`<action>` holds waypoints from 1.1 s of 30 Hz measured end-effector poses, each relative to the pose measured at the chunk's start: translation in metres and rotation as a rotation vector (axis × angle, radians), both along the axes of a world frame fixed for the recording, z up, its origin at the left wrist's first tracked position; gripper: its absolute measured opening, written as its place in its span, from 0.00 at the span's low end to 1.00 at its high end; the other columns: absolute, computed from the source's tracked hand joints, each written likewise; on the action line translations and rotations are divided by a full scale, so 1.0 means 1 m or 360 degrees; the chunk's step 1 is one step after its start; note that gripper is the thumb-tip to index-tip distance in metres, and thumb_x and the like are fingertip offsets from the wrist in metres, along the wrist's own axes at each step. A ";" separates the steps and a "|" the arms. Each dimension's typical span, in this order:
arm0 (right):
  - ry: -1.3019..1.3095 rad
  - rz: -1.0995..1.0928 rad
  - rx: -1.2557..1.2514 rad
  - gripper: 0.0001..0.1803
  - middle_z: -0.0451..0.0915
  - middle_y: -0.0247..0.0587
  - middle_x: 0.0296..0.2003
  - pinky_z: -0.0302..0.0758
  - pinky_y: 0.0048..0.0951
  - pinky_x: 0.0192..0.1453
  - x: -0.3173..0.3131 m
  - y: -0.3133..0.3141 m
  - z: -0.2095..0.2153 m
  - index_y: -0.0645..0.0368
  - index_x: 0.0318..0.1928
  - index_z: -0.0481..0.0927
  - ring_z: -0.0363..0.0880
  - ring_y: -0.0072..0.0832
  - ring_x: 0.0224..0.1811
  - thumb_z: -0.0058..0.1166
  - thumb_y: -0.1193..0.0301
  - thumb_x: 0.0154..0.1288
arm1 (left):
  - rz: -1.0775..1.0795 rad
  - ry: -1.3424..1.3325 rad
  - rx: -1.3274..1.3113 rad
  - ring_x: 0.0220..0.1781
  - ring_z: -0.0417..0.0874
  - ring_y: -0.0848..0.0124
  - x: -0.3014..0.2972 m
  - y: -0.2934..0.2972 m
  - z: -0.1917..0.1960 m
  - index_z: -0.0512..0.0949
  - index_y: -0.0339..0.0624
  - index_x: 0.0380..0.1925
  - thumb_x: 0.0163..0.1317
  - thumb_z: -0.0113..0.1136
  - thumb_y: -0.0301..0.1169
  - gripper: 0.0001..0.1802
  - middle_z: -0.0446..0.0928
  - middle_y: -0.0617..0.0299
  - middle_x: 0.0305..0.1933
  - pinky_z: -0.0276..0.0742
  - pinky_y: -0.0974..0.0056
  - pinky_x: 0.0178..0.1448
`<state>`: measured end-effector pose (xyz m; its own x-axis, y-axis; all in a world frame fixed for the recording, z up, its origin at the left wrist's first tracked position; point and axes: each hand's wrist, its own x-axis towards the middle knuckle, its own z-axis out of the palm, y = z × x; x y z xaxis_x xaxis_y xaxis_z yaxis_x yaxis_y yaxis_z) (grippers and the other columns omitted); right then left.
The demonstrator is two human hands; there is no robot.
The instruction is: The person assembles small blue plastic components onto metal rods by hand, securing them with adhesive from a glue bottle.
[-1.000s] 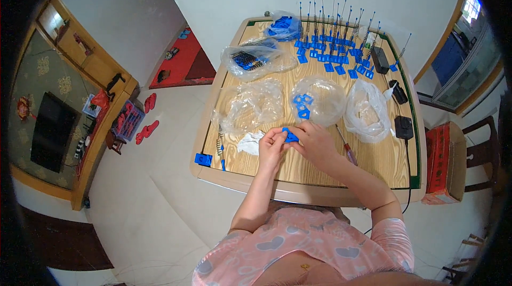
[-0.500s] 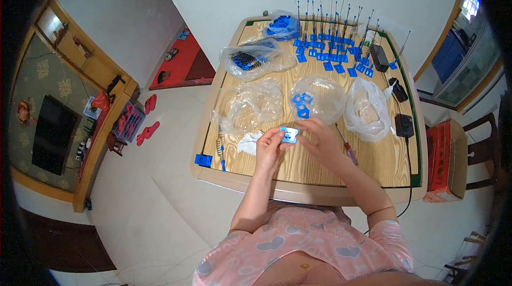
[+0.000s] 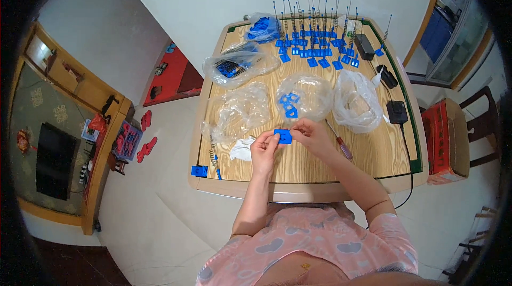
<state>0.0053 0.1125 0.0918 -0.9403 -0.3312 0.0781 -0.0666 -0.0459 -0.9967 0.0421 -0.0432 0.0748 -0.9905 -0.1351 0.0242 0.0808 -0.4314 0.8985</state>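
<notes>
A small flat blue plastic plate (image 3: 282, 137) with cut-outs is held over the near middle of the table. My left hand (image 3: 263, 151) pinches its left side between thumb and fingers. Closed on its right edge are the thumb and fingertips of my right hand (image 3: 313, 138). Just beyond lie several blue plastic frames (image 3: 289, 106) at the left of a clear plastic bag (image 3: 309, 91). A crumpled white tissue (image 3: 242, 149) is beside my left hand, and a screwdriver (image 3: 341, 144) lies right of my right hand.
Several blue bases with upright springs and rods (image 3: 317, 46) stand at the back. Bags of blue parts (image 3: 263, 29) and dark springs (image 3: 240, 65) lie back left. A black adapter (image 3: 397, 111) with a cable sits right; a spring piece (image 3: 214, 158) and blue block (image 3: 199, 171) lie front left.
My right hand has closed in on the plate and now grips its right edge; before, its fingers were apart from it. The plate has tilted and lost its glare. The whole view has shifted slightly.
</notes>
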 end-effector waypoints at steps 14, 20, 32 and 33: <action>-0.0069 -0.0221 -0.0178 0.05 0.77 0.30 0.31 0.71 0.18 0.40 -0.044 0.015 -0.044 0.62 0.35 0.75 0.74 0.15 0.34 0.54 0.76 0.58 | -0.0244 -0.0076 0.0048 0.38 0.80 0.72 -0.067 0.006 -0.052 0.74 0.32 0.43 0.59 0.53 0.22 0.12 0.77 0.53 0.46 0.79 0.69 0.40; -0.0136 -0.0333 -0.0022 0.06 0.77 0.31 0.31 0.72 0.19 0.41 -0.049 0.022 -0.048 0.62 0.35 0.75 0.75 0.17 0.35 0.55 0.76 0.56 | -0.0251 -0.0160 0.0028 0.38 0.80 0.72 -0.077 0.012 -0.072 0.76 0.33 0.42 0.58 0.55 0.21 0.11 0.76 0.52 0.48 0.79 0.69 0.41; -0.0166 -0.0381 -0.0005 0.08 0.77 0.33 0.31 0.71 0.19 0.40 -0.044 0.024 -0.052 0.63 0.36 0.75 0.74 0.16 0.34 0.56 0.76 0.56 | -0.0224 -0.0087 -0.0090 0.40 0.79 0.73 -0.073 0.018 -0.060 0.76 0.31 0.41 0.58 0.53 0.19 0.11 0.76 0.53 0.46 0.79 0.69 0.43; -0.0155 -0.0366 -0.0009 0.08 0.77 0.33 0.31 0.71 0.20 0.40 -0.044 0.024 -0.051 0.63 0.37 0.75 0.74 0.16 0.35 0.56 0.76 0.55 | -0.0231 -0.0097 -0.0097 0.40 0.79 0.72 -0.073 0.018 -0.060 0.76 0.31 0.41 0.57 0.53 0.19 0.11 0.76 0.53 0.46 0.78 0.69 0.44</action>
<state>-0.0389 0.1370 0.0410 -0.9941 -0.1072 -0.0156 0.0207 -0.0464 -0.9987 -0.0312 -0.0249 0.0153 -0.9994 0.0094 -0.0328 -0.0339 -0.3790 0.9248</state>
